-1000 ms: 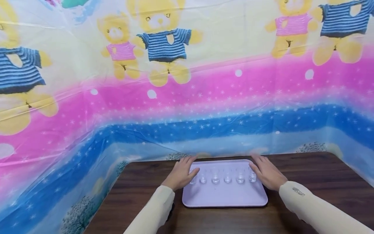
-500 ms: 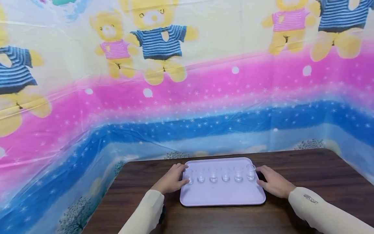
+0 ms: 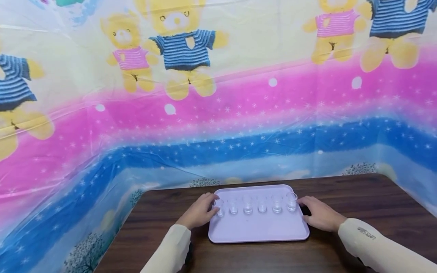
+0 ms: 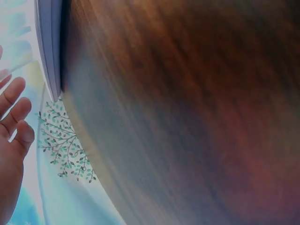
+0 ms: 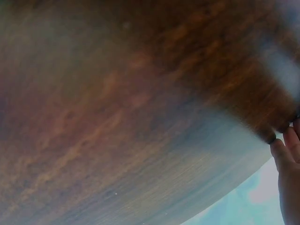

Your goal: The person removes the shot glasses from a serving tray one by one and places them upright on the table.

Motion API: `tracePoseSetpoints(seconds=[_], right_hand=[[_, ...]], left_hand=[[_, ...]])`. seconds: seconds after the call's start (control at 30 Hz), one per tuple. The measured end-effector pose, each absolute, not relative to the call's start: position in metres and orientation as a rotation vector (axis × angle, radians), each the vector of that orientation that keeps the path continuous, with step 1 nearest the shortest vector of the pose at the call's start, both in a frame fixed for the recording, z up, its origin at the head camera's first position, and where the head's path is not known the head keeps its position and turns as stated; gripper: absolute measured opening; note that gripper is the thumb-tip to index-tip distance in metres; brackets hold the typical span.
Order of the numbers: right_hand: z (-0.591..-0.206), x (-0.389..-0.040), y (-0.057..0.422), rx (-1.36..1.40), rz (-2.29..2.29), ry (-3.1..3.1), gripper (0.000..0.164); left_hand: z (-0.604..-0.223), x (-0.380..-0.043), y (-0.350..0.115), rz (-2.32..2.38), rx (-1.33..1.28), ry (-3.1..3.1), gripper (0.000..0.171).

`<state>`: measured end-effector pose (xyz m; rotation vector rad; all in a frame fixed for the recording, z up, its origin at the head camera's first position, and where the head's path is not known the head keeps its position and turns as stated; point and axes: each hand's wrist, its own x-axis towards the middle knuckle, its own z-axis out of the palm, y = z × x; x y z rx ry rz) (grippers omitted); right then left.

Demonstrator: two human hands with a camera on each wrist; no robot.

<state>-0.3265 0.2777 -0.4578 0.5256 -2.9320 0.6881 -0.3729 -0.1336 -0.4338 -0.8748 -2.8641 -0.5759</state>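
Note:
A pale lilac tray [image 3: 259,229] lies on the dark wooden table, with several small clear cups in a row across its back half. At its left edge, my left hand [image 3: 198,212] has thumb and fingertips next to the leftmost cup [image 3: 220,208]; whether they touch it I cannot tell. Loosely bent, separated fingers [image 4: 18,112] show in the left wrist view. My right hand [image 3: 322,215] is at the tray's right edge, its fingertips close to the rightmost cup [image 3: 291,204]. In the right wrist view its fingertips meet the table surface.
Brown wood-grain table [image 3: 362,201] extends around the tray on both sides and in front. Behind stands a draped cloth [image 3: 239,125] printed with teddy bears. One clear cup [image 3: 247,205] stands near the middle of the row.
Both hands have moved outward and down from above the tray's back corners to its side edges. Over the last half second they hardly move. The view has shifted slightly; the cups keep their places.

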Motion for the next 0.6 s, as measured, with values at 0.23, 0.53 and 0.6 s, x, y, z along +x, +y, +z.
tracePoseSetpoints(seconds=[0.23,0.53,0.6], right_hand=[[-0.46,-0.328,0.28,0.52,0.681,-2.947,0.046],[-0.464,-0.331,0.282,0.531,0.664,-2.946,0.047],[-0.464,-0.331,0.281,0.538,0.66,-2.945,0.048]], left_hand=[[-0.434,-0.375,-0.131,-0.617,-0.852,-2.857,0.03],[-0.436,-0.384,-0.133,-0.689,-0.809,-2.749,0.029],[-0.435,-0.387,-0.136,-0.725,-0.773,-2.708,0.028]])
